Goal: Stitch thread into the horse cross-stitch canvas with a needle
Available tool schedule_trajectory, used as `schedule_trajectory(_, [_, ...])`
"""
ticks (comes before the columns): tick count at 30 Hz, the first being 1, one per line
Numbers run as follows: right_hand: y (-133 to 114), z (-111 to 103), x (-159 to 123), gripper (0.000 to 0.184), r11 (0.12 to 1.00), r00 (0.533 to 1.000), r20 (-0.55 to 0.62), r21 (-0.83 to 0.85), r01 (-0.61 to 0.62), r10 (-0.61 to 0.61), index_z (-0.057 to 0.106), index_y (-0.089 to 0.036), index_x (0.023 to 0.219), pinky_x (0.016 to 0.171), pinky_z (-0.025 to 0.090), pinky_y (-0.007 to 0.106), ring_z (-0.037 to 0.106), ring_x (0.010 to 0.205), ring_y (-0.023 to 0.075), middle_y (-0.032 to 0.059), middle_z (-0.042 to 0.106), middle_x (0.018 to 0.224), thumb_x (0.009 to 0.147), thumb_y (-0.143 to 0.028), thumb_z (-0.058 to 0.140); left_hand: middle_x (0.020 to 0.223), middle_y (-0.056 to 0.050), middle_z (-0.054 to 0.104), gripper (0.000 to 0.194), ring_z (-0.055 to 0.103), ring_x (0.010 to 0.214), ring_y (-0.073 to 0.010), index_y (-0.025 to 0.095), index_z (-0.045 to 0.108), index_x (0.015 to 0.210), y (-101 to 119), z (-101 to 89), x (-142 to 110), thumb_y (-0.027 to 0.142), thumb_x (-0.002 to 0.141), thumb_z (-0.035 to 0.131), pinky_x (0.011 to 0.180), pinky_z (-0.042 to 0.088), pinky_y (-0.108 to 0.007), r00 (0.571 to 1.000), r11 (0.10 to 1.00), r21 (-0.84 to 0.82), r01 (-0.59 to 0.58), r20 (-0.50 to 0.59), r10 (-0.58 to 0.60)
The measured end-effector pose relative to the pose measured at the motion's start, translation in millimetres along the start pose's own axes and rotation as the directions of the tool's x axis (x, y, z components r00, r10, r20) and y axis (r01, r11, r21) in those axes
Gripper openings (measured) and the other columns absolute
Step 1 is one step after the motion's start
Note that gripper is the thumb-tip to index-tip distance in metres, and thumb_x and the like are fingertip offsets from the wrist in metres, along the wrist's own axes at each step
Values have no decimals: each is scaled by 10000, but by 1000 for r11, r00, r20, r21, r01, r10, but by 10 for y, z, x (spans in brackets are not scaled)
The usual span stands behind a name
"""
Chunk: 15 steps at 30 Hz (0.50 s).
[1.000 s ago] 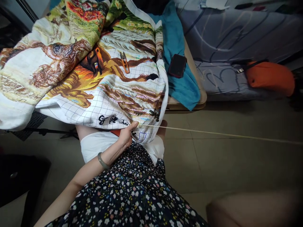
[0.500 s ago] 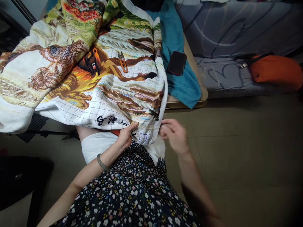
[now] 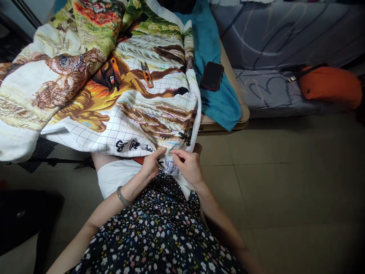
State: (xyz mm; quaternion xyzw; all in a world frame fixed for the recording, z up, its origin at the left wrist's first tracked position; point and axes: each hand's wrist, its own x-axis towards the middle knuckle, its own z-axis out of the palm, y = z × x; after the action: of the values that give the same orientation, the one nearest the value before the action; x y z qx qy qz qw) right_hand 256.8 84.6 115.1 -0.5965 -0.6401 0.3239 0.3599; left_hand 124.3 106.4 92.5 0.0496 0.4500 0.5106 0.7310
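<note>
A large cross-stitch cloth [image 3: 94,139], part stitched in colour and part bare with a printed grid, spreads over my lap and the table. My left hand [image 3: 151,163] grips its near edge, thumb on top and fingers hidden underneath. Beside it, to the right, my right hand [image 3: 188,164] is closed in a pinch at the cloth's surface, near the lower right corner. Whatever lies between those fingertips is too small to make out. Orange thread snips [image 3: 147,75] rest on the cloth, above both hands.
A dark phone [image 3: 212,76] lies on a teal cloth [image 3: 228,110] at the table's right side. Further right, an orange pouch [image 3: 330,86] sits on a grey patterned sofa [image 3: 262,85]. Part of a black stand [image 3: 54,161] shows at left, above the tiled floor [image 3: 265,194].
My right hand has moved left, from beyond the cloth's right edge to its surface close to my left hand. The left hand keeps its grip in the same place.
</note>
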Motion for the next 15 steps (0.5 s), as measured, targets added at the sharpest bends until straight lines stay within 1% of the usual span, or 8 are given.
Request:
schedule_trajectory(3, [-8,-7,18,258,999,1000,0,-35,18,-18,767,-178,918,591,479,259,625,559,150,38,730,700,864,-255,527,813,-55,736,376,684,879,-210,129,707,811,3,7,-3,218,489,881,890,487,-328,1000,1000,-3,-10,5,10])
schedule_trajectory(5, [-26,-9,30,252,995,999,-12,-100,30,-32,769,-188,898,589,470,264,612,541,150,39,730,693,853,-235,526,803,-54,733,380,683,901,-217,134,702,807,2,14,-6,216,483,881,884,486,-327,1000,1000,-1,-18,-5,18])
schedule_trajectory(7, [-55,-1,36,241,983,998,-26,-181,44,-49,765,-196,878,600,461,271,609,541,155,43,729,690,842,-215,527,792,-53,729,384,683,891,-216,134,702,805,-1,20,-8,218,477,883,866,485,-321,1000,1000,6,-21,-14,21])
schedule_trajectory(9, [-86,25,31,217,973,998,-42,-226,41,-52,746,-202,857,615,456,274,611,551,158,39,720,677,840,-207,530,785,-50,727,382,680,863,-206,132,705,796,-5,23,-10,225,472,885,848,485,-312,1000,1000,11,-28,-11,28])
schedule_trajectory(11, [-107,69,12,182,980,998,-52,-198,6,-17,709,-204,830,615,452,271,600,540,154,20,690,624,844,-211,528,777,-46,724,374,673,810,-188,127,708,782,-9,20,-8,232,472,888,830,486,-306,999,999,16,-34,-8,34])
schedule_trajectory(13, [-111,125,-16,143,994,998,-51,-92,-52,47,659,-202,790,598,453,262,590,534,148,6,664,599,844,-226,529,752,-38,716,356,654,733,-164,120,707,753,-10,13,-3,240,473,892,801,489,-302,1000,999,27,-25,-17,25])
schedule_trajectory(15, [-100,184,-46,122,993,993,-45,43,-109,110,619,-199,752,579,457,254,596,554,147,9,663,625,833,-250,545,708,-28,699,329,627,666,-145,117,697,704,-8,4,8,238,470,895,761,486,-294,1000,999,42,-9,-29,11])
